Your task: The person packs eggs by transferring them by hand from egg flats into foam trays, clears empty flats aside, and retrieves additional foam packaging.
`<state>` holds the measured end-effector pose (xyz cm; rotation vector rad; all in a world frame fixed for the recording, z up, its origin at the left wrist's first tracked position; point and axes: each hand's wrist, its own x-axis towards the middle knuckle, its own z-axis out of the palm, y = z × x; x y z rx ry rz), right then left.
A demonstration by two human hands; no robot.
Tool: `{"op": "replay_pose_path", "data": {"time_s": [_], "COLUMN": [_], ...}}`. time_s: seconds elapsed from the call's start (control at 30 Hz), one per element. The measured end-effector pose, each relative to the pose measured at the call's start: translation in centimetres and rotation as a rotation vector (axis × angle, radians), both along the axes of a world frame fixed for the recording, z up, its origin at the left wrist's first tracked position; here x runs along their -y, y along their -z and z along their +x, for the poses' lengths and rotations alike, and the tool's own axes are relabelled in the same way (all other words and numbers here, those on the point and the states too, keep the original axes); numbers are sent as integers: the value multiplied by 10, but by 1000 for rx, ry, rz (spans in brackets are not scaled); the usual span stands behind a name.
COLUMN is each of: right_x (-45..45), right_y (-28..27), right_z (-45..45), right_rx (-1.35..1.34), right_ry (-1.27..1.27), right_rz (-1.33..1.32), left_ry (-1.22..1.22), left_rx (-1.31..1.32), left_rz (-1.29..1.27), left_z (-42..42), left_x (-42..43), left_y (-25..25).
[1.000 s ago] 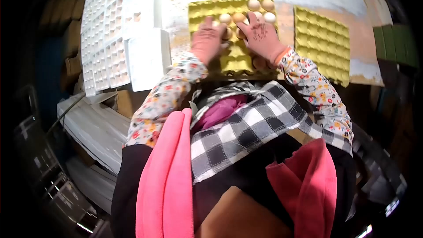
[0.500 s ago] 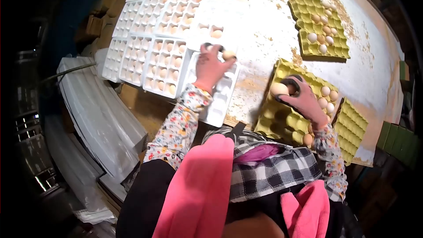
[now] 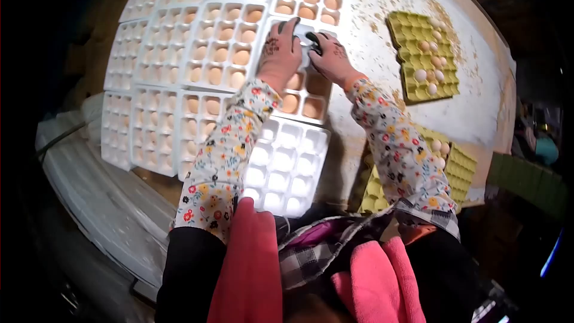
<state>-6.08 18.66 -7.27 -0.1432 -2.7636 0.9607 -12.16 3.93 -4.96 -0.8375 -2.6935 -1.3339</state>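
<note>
left hand [image 3: 280, 54]: bent over the white tray [image 3: 301, 105], fingers half curled, can't tell if there's an egg in them tbh
right hand [image 3: 330, 57]: just beside it over the same tray, fingers bent in, grip hidden too
eggs [image 3: 290, 103]: one per cell there, I guess so they don't knock
second tray [image 3: 281, 164]: by the worktop's [image 3: 359, 54] front edge, probably for easy reach
yellow cartons [image 3: 402, 39]: toward the right edge, maybe leaving elbow room
</note>
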Motion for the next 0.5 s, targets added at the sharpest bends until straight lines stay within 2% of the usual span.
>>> {"op": "replay_pose_path", "data": {"time_s": [0.03,0.07,0.1,0.13,0.17,0.2,0.23,0.27,0.33,0.37,0.4,0.43,0.47,0.5], "right_x": [2,1,-1,-6,-14,-27,-38,-51,-70,-81,-84,-83,-81,-73], "right_y": [-4,2,-5,-22,-37,-40,-40,-46,-44,-53,-61,-71,-80,-88], "right_z": [3,7,18,36,54,80,101,127,179,199,223,246,269,293], "right_rx": [-6,-114,-194,-192,-187,-198,-221,-204,-101,-4,116,110,122,127], "right_ry": [62,131,199,205,197,200,183,177,254,219,255,266,255,284], "right_rz": [-75,-37,-5,11,-28,3,33,73,178,130,151,178,168,198], "left_ry": [72,57,105,46,-7,67,261,415,1051,1367,1489,1655,1922,1936], "left_rx": [-44,-126,-80,-30,-46,-130,-236,46,758,793,769,871,903,912], "left_rz": [-130,-311,-302,-275,-255,-149,-126,161,287,260,253,82,-17,121], "left_z": [-12,-13,-16,-10,5,23,46,93,166,194,229,247,253,265], "left_x": [-10,-16,-21,-27,-33,-37,-40,-44,-45,-50,-48,-53,-69,-75], "left_y": [30,57,49,41,22,-9,-32,-78,-140,-165,-175,-196,-216,-221]}}
